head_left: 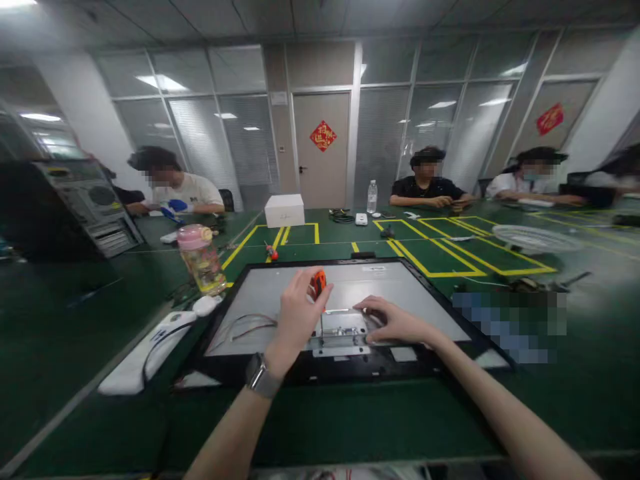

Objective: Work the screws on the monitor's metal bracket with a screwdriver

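My left hand (pixel 299 308) is closed around the orange-and-black handle of a screwdriver (pixel 319 283). The screwdriver stands nearly upright, its shaft pointing down at the left part of a metal bracket (pixel 343 339). This bracket lies on the back of a flat display panel (pixel 265 283), which has a grey metal back and a black frame. My right hand (pixel 395 323) curves over the bracket's right end, with thumb and fingers resting on it. Thin wires (pixel 250 319) run across the panel to the left of the bracket. Whether the tip sits in a screw is too small to tell.
Left of the panel are a white power strip (pixel 145 353) with a black cable and a pink-lidded bottle (pixel 200 260). A white box (pixel 285 211) and a small red tool (pixel 271 252) lie beyond. Yellow tape marks the green table (pixel 345 420). Several people sit across it.
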A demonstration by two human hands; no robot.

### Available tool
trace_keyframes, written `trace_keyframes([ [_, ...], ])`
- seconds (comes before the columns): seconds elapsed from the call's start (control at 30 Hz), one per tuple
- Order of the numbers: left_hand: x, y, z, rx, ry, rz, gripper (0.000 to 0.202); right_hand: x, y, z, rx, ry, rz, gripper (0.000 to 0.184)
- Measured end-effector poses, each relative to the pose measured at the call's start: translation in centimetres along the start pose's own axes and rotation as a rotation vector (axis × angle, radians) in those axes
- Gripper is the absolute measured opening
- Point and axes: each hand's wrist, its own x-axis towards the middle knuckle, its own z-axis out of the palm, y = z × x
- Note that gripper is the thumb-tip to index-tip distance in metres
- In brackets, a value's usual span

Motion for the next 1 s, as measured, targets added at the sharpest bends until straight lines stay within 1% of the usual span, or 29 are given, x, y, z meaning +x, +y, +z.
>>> trace_keyframes([
  [0.2, 0.11, -0.09, -0.12, 0.002, 0.012, 0.004, 0.024, -0.02, 0.17, 0.07, 0.019, 0.007, -0.013, 0.068],
  [0.7, -0.17, -0.01, 0.02, 0.007, -0.035, 0.019, 0.024, -0.01, 0.06, 0.04, 0.030, 0.006, -0.038, 0.068],
  [0.93, -0.06, -0.22, 0.00, -0.060, 0.046, -0.031, 0.028, 0.00, 0.14, -0.01, 0.034, 0.003, -0.040, 0.066],
  [1.0, -0.02, -0.29, -0.05, -0.072, 0.054, -0.034, 0.028, -0.03, 0.05, -0.04, 0.035, 0.000, -0.042, 0.066],
])
